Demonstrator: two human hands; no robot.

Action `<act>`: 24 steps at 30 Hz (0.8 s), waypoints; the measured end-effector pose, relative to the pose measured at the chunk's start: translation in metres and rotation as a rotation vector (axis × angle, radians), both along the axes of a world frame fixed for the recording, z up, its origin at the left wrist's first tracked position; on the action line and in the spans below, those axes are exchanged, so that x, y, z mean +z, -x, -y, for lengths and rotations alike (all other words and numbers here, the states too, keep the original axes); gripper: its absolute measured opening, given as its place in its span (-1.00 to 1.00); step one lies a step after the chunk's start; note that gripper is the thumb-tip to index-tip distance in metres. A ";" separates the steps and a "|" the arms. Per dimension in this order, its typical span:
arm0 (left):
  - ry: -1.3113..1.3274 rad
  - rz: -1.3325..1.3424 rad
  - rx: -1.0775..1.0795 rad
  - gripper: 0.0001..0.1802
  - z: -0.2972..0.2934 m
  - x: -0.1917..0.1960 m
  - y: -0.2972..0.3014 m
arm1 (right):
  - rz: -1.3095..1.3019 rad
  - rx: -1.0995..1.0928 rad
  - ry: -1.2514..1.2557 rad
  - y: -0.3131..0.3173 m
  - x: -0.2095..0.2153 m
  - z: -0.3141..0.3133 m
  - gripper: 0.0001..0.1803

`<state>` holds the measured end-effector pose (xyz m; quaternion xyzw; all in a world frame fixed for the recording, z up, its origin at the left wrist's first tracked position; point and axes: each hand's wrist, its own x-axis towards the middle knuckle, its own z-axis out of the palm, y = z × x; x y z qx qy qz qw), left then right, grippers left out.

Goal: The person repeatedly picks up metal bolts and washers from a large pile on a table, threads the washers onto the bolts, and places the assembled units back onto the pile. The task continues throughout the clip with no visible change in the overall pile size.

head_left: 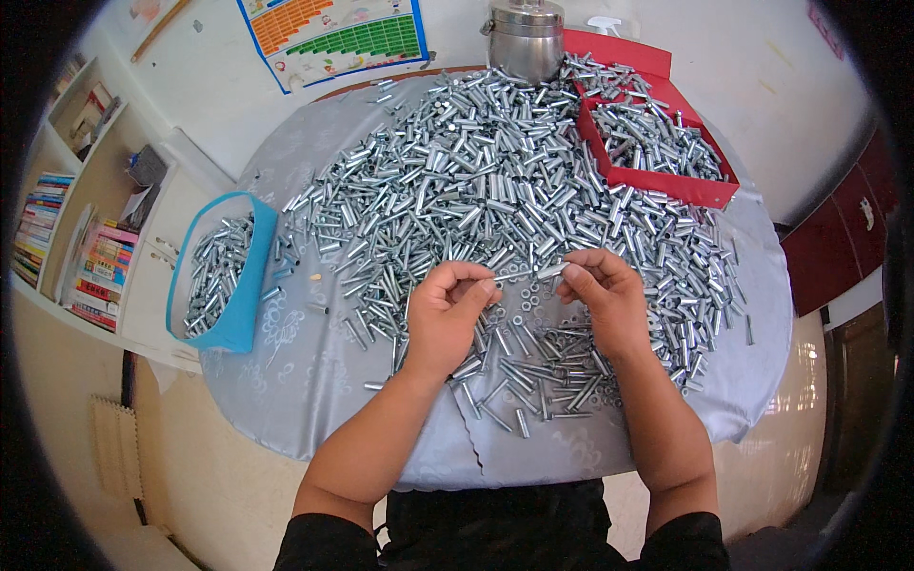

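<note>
Over the near middle of the table, my two hands face each other with fingers pinched. Between the thumb and fingertips of my left hand (444, 312) is a thin metal bolt (512, 276), pointing right. My right hand (614, 303) pinches a short silver metal sleeve (550, 271), its end close to the bolt's tip; whether they touch is too small to tell. Beneath the hands lie small nuts and washers (526, 303). Closer to me are loose bolts (562, 385). A broad heap of silver metal sleeves (476, 157) spreads behind and around my hands.
A blue fabric bin (249, 300) with metal pieces stands at the table's left edge. At the back right, a red box (666, 186) holds more, beside a steel pot (526, 46). A grey cloth (305, 409) covers the round table. Bookshelves (143, 238) stand left.
</note>
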<state>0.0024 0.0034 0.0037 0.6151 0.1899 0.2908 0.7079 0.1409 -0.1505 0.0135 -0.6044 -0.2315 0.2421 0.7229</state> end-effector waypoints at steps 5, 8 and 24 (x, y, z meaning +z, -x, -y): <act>-0.001 0.032 -0.043 -0.90 0.002 -0.005 -0.001 | -0.016 -0.025 -0.023 0.006 0.000 -0.001 -0.85; -0.011 0.024 -0.052 -0.89 0.003 -0.007 0.000 | 0.006 0.040 0.030 0.006 0.000 -0.001 -0.86; 0.094 -0.018 -0.200 -0.69 0.012 0.000 -0.002 | 0.242 0.056 0.192 0.009 0.001 0.005 -0.79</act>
